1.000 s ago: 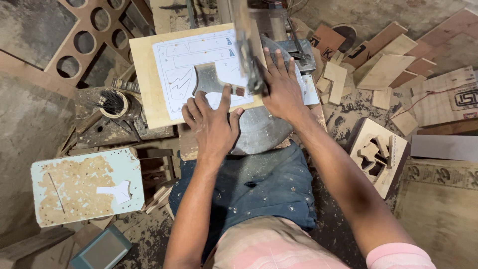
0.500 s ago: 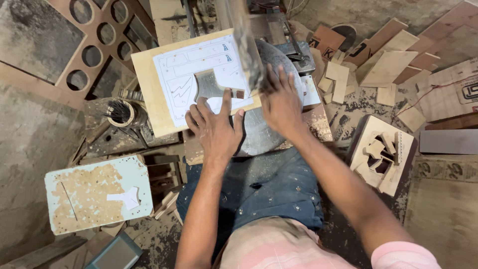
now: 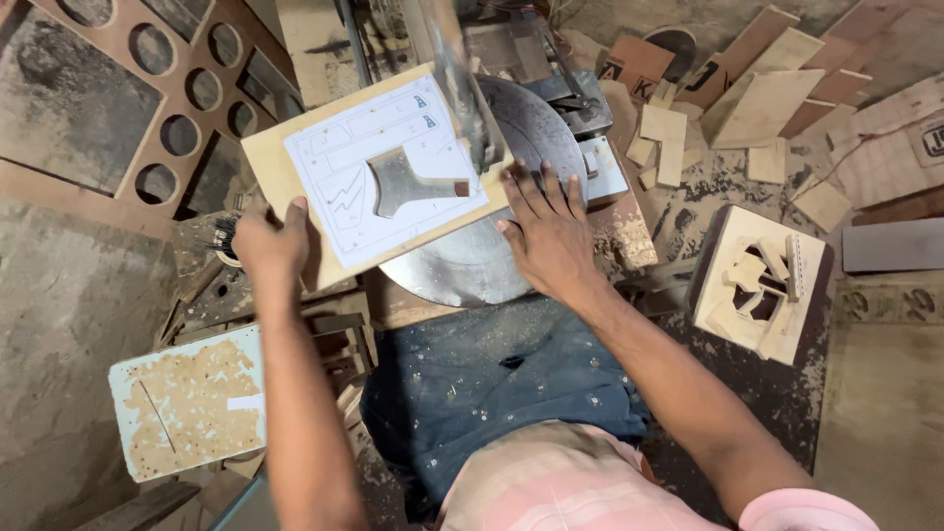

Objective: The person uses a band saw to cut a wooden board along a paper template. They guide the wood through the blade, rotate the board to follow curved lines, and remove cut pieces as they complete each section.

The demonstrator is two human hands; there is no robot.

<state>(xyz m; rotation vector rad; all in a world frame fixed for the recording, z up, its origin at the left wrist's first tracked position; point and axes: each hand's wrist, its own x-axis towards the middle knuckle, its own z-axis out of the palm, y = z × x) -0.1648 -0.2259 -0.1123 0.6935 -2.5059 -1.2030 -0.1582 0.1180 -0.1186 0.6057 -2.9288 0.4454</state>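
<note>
A flat wooden board [image 3: 285, 167] with a white paper pattern [image 3: 379, 177] glued on top lies tilted across the round metal tabletop [image 3: 482, 265] of a saw, its far right corner over the middle of the disc and its near left corner hanging off the tabletop's left edge. A curved piece has already been cut out of the middle of the pattern, leaving a grey opening [image 3: 398, 182] through which the metal shows. The left hand [image 3: 270, 244] holds the board at its near left corner, thumb on top beside the paper's edge and the other fingers curled under the wood, so they are clamped on the board. The right hand [image 3: 551, 231] lies palm down at the board's near right edge, fingers [image 3: 536, 187] spread apart and flat, the fingertips touching the wood and the palm resting on the bare metal. The blurred upright saw arm [image 3: 457, 88] stands just beyond those fingertips, over the far right part of the board. Past the tabletop's right edge, pale wood offcuts [image 3: 669, 138] lie scattered on the floor, and a cut block with shaped holes [image 3: 762, 285] sits farther to the right. To the left lies a brown panel with round holes [image 3: 182, 108], and near the person's left knee a pale blue worn board [image 3: 187, 403].
</note>
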